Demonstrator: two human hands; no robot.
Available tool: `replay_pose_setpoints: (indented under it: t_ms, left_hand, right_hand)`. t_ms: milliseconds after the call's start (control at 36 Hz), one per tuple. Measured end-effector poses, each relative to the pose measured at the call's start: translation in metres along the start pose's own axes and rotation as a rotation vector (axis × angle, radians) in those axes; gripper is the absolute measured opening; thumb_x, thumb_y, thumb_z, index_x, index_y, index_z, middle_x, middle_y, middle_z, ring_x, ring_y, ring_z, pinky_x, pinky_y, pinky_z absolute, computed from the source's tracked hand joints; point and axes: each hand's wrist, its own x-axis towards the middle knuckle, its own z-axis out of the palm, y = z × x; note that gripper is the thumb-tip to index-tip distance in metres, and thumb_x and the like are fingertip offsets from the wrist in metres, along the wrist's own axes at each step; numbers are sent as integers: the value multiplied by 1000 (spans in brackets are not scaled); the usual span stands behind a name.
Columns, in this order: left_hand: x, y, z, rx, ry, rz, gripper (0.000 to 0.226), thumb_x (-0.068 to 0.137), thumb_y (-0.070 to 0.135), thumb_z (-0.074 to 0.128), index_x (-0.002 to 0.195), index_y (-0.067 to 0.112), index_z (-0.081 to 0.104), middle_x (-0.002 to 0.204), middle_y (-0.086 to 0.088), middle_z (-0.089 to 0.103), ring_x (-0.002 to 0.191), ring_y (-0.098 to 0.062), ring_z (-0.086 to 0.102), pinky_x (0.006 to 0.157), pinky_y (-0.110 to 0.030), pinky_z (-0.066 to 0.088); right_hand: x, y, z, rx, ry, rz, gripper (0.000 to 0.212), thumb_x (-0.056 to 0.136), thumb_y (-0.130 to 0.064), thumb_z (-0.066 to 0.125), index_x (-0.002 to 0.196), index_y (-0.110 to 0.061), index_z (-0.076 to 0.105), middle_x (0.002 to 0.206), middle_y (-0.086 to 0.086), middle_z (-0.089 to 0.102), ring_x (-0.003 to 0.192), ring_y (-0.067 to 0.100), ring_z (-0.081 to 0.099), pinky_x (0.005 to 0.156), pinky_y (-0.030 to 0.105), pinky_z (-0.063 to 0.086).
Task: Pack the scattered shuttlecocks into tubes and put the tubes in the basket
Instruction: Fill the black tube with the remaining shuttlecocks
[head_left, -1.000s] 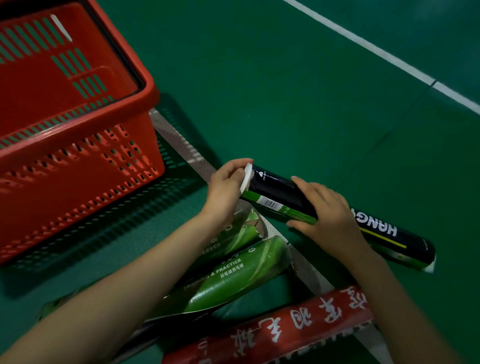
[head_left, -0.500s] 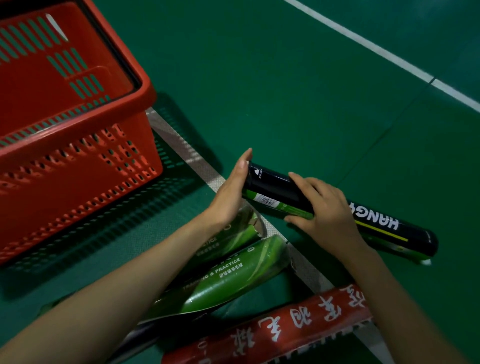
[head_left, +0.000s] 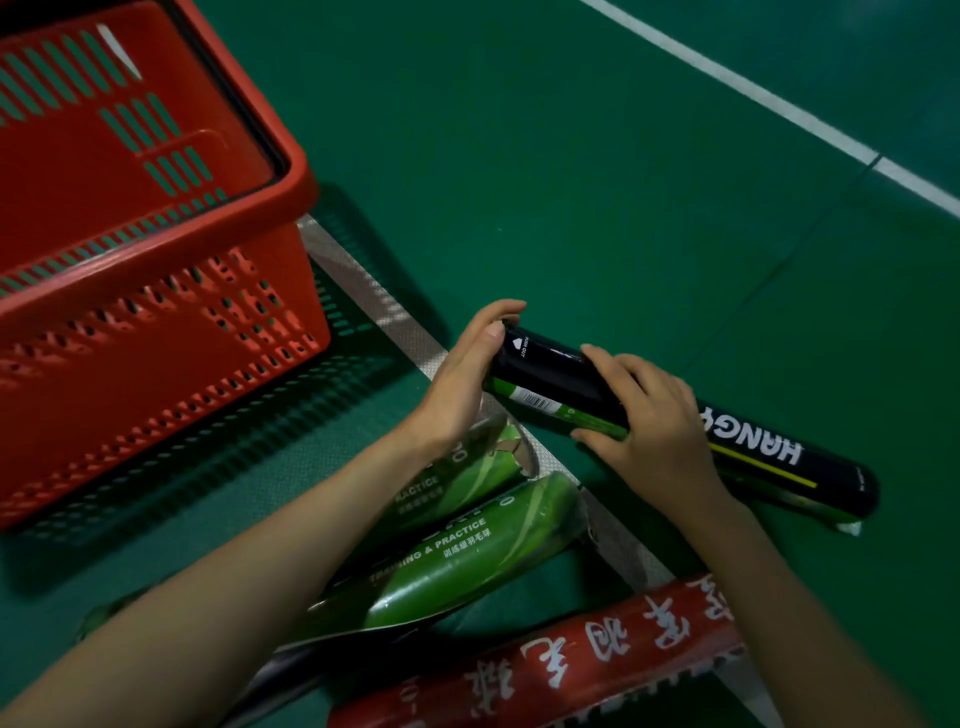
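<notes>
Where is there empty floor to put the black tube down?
Bare green court floor lies open between the red plastic basket and the white court line, beyond the black cardboard tube. It is crowded near the person: two green tubes and a red tube lie side by side under the arms.

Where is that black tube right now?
The black tube lies right of centre on the green floor, held between the left hand and right hand, beside the red basket.

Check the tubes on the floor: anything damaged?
Yes. The two green tubes under the left hand have torn, ragged open ends. The black tube looks intact, as far as shown.
</notes>
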Motion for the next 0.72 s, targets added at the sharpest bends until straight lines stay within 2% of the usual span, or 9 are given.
replay_pose_setpoints:
  t_ms: [83,167,306,444,528,583,667,722]
  left_hand:
    - [0,-6,-6,47,-13,-8,34,96,51,30,121,44,52,132,6,50,128,-14,44,111,-40,32]
    - [0,-9,-7,180,82,40,38,101,47,22,124,37,51,133,12,48,126,1,39,104,-22,28]
    - [1,-8,2,320,244,70,39,104,36,19,117,21,52,118,3,51,114,-8,44,94,-23,32]
    - [4,-8,3,307,321,78,37,104,35,20,110,20,53,112,1,54,109,-11,48,91,-23,35]
    - [8,-1,2,172,384,44,38,104,32,22,111,14,54,112,5,53,101,2,49,88,-9,37]
    - [11,2,-3,127,377,9,38,104,33,21,113,14,53,111,7,51,100,5,46,81,-1,33]
    - [9,1,-8,268,248,52,39,103,42,21,119,23,51,120,7,48,112,-1,42,91,-11,30]
    - [5,-1,-9,338,201,72,39,102,43,20,124,29,49,123,6,45,113,2,38,92,-8,26]
  right_hand:
    - [2,2,-2,-21,-28,-4,85,66,-31,84,141,-21,44,115,5,57,106,25,53,95,35,31]
    - [2,-4,3,-9,-33,10,84,67,-31,83,141,-21,44,115,5,57,107,25,54,94,38,35]
    - [-1,-11,14,2,-17,32,85,66,-32,82,140,-19,45,112,6,57,104,26,56,92,43,41]
    - [2,-14,16,-8,-8,12,84,67,-31,82,141,-19,44,113,8,58,105,28,56,92,43,41]
    - [5,-15,17,5,-13,27,84,69,-31,81,143,-20,41,116,8,57,108,28,54,94,44,38]
    - [5,-15,16,6,-11,38,84,70,-31,81,143,-20,41,116,8,56,109,28,54,95,43,37]
    - [5,-14,15,5,10,29,84,68,-30,82,142,-18,43,115,8,57,107,28,55,94,44,39]
    - [6,-15,14,7,13,20,83,68,-30,82,141,-18,43,114,8,57,107,28,55,93,44,39]
